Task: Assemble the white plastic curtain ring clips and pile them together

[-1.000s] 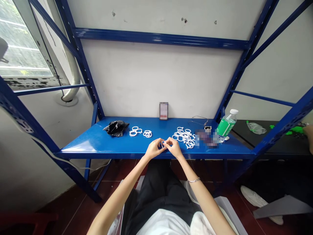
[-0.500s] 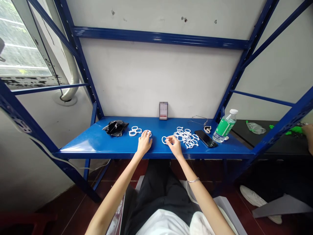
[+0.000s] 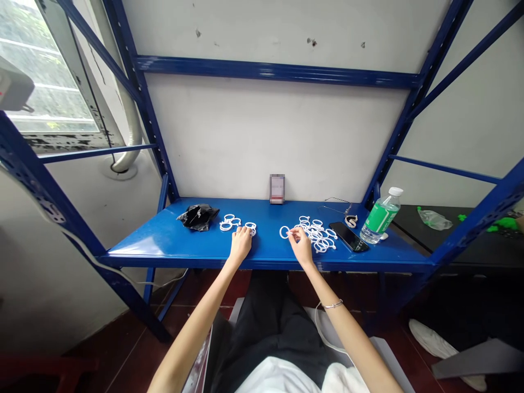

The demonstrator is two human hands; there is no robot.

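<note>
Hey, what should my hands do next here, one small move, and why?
I'd probably bring the left hand across to the white ring: the right hand pinches that ring beside the larger ring pile, while the left is over at the smaller ring cluster.
</note>
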